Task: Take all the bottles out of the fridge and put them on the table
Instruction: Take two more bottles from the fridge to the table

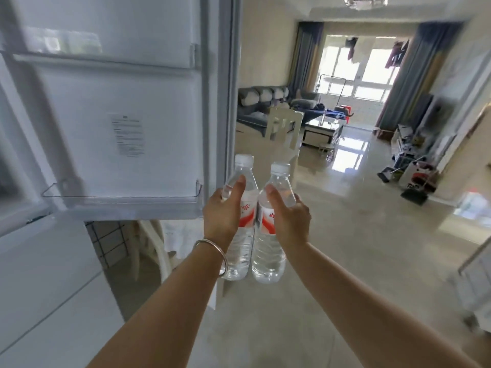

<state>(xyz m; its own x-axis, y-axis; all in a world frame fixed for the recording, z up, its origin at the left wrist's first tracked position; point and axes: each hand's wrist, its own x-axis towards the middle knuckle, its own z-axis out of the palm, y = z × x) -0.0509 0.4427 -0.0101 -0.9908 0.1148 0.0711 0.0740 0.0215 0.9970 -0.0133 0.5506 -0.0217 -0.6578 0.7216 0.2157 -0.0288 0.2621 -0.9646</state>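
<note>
Two clear water bottles with white caps and red-and-white labels are held upright side by side in mid-air. My left hand [222, 212] grips the left bottle [240, 251] around its upper body. My right hand [289, 216] grips the right bottle [268, 254] the same way. Both bottles are just right of the open fridge door [119, 107], whose lower door shelf [122, 199] holds nothing. The fridge interior is mostly out of view at the far left.
A white chair [284, 131] and part of a table stand behind the bottles. Beyond lie a glossy tiled floor [358, 221], a grey sofa [263, 107], a coffee table [322, 127] and clutter along the right wall [414, 171].
</note>
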